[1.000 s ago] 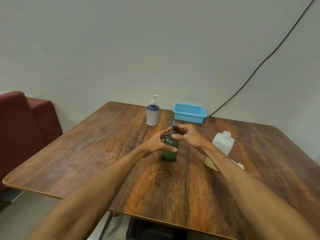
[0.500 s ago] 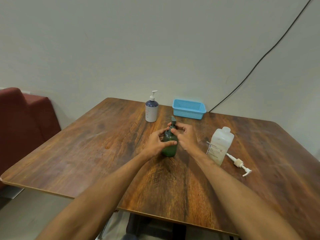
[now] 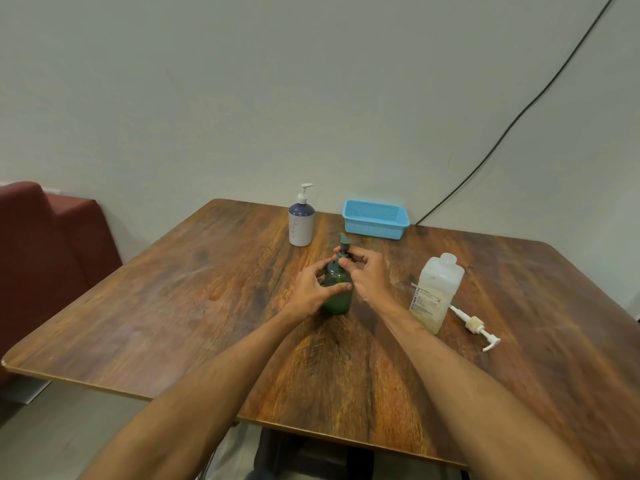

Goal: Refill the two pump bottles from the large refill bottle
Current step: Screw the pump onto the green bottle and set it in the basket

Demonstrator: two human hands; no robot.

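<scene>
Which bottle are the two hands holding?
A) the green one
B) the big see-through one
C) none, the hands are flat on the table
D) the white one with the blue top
A: the left hand grips the green bottle round its body, and the right hand pinches the neck under its pump.

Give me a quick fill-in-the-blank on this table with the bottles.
The left hand grips the ___ pump bottle; the right hand pinches its pump.
The basket by the wall is ___.
The loose pump lies on the table to the ___ of the refill bottle.
Missing words: green; blue; right.
</scene>
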